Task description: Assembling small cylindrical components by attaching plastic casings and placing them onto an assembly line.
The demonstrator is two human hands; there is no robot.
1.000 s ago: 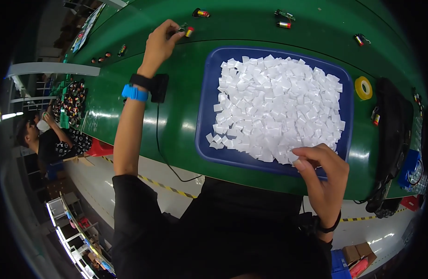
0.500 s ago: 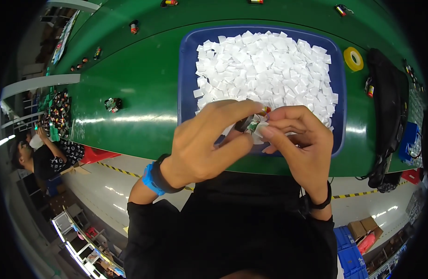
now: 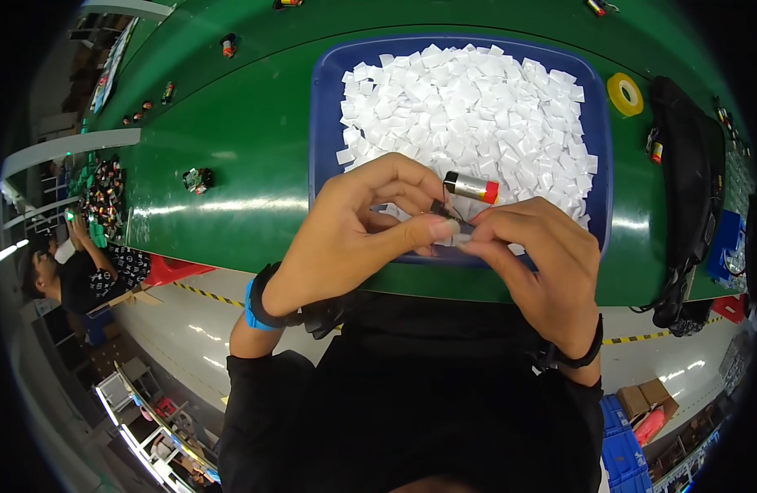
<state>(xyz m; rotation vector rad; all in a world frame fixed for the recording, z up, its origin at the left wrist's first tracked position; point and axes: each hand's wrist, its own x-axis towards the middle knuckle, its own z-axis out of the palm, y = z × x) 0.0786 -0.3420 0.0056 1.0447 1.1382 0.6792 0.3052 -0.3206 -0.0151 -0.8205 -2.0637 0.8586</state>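
Note:
My left hand [image 3: 346, 234] pinches a small black electronic part [image 3: 438, 211] between thumb and fingers. Thin dark wires run from that part to a silver cylindrical battery [image 3: 472, 187] with a black end and a red end, which sits just beyond my fingertips, over the white squares. Close against the left thumb, my right hand [image 3: 547, 255] is closed, its thumb and forefinger pressed together at the part's near side. A pale sliver [image 3: 461, 238] shows at their tips, probably a white square; the fingers mostly hide it.
Beneath my hands stands a blue tray [image 3: 329, 123] heaped with white squares [image 3: 469, 107]. Yellow tape [image 3: 625, 94] and a black bag [image 3: 683, 181] lie to its right. Another small assembly [image 3: 198, 180] rests at left on the green table [image 3: 239, 164]. A person [image 3: 91, 267] sits at far left.
The black part has turned between my hands, and the battery has swung into plain view beyond the fingers. The green circuit board and white square seen before are now mostly hidden.

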